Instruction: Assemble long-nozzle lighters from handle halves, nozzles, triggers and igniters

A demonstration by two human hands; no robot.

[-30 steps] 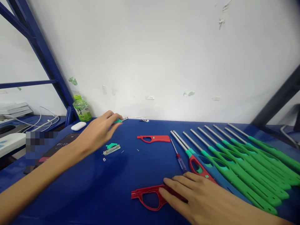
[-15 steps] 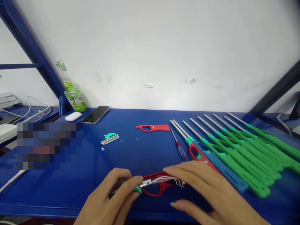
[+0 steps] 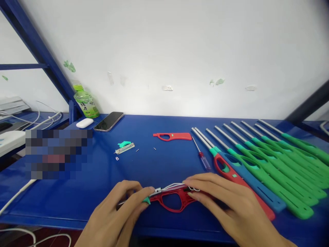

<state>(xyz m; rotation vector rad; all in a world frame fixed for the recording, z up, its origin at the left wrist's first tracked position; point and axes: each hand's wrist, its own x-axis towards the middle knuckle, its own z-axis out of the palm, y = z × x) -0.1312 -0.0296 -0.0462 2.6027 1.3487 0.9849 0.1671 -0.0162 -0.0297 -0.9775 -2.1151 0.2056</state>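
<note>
An opened red lighter shell [image 3: 171, 202] lies between my hands near the front edge, its inside facing up. White wires [image 3: 174, 185] and a silver metal piece [image 3: 156, 191] run along its upper side. My left hand [image 3: 123, 206] is closed around the lighter's nozzle end, by a small teal part [image 3: 147, 200]. The fingers of my right hand [image 3: 221, 202] are closed on the handle end of the shell, beside a loop of wire. Most of the nozzle is hidden under my left fingers.
Behind lie a red shell half [image 3: 177, 136], a screwdriver [image 3: 205, 160], a clear fuel tank [image 3: 125, 148] with a teal trigger and tiny pins. Several long lighters [image 3: 277, 171] fill the right. A phone [image 3: 109, 121], white case [image 3: 85, 123] and bottle [image 3: 86, 103] stand back left.
My right fingers have closed from a spread pose onto the handle end. The shell has tilted so its loop shows more fully. The view has shifted slightly.
</note>
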